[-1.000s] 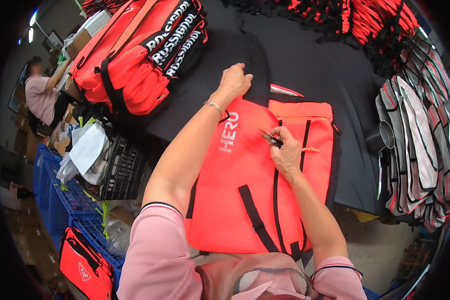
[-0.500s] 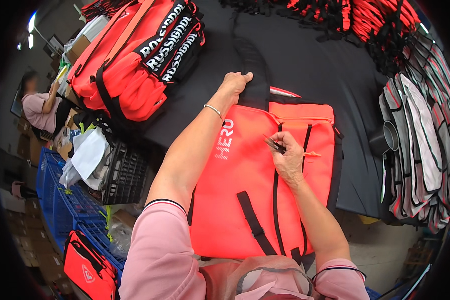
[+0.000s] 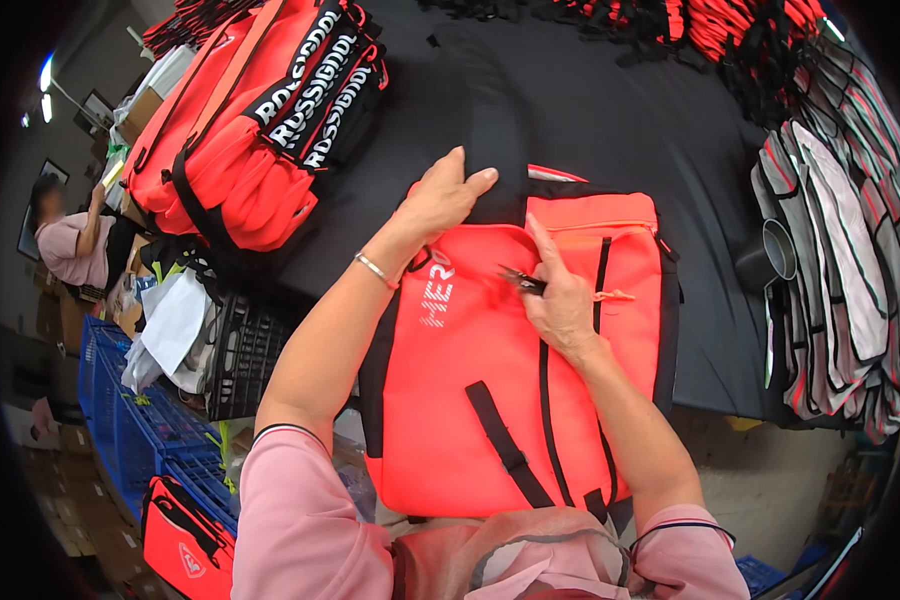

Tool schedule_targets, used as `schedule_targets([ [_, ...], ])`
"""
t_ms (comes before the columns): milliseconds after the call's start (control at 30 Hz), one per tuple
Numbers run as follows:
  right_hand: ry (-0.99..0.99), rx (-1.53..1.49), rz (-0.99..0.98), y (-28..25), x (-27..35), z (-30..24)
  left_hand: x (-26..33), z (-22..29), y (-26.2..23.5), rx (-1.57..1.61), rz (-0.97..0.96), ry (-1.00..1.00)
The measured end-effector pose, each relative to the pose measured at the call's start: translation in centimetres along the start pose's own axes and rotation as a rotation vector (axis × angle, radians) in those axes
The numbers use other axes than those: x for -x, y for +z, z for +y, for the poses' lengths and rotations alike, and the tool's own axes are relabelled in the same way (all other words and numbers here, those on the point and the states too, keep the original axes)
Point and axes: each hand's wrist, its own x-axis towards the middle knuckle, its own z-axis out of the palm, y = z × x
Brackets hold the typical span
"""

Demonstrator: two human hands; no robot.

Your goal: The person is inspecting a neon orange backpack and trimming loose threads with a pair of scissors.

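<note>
A bright coral-red backpack [image 3: 440, 400] with black straps and zips lies in front of me, its top edge away from me. My left hand [image 3: 443, 196] rests at its upper left edge, thumb and forefinger spread apart, beside a black strap [image 3: 497, 180] that runs up the table. In my right hand [image 3: 562, 300], over the front panel, is a small pair of dark thread snips [image 3: 523, 281], blades pointing left. The right forefinger is stretched out toward the top pocket seam. A coral zip pull [image 3: 613, 295] lies just right of that hand.
A stack of folded coral bags [image 3: 230, 140] stands at the far left of the black-covered table [image 3: 630, 130]. Grey pieces with red trim [image 3: 825, 260] and a dark cup [image 3: 767, 257] are at right. Blue crates [image 3: 120, 400] stand at left; a seated person [image 3: 65, 235] is beyond.
My left hand has moved left and slightly nearer, its thumb and forefinger spreading. My right forefinger has straightened, and the snips have shifted a little left. The backpack's black left side shows more.
</note>
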Motion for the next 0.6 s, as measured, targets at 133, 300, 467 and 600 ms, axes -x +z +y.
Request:
schedule_targets([
  [133, 0.076, 0.331, -0.261, -0.9, -0.5, -2.4, 1.0, -3.7, 0.7, 0.703, -0.014, -0.061],
  [300, -0.270, 0.473, -0.182, -1.0, 1.3, -1.8, 3.5, -1.9, -0.8, 1.082, -0.139, -0.219],
  [467, -0.358, 0.354, -0.093, -1.1, 1.8, -2.0, 3.9, -1.9, -0.8, 1.106, -0.170, -0.229],
  [600, -0.150, 0.235, -0.064, -3.2, 0.5, -5.8, 5.0, -1.7, -0.5, 1.170, -0.173, -0.189],
])
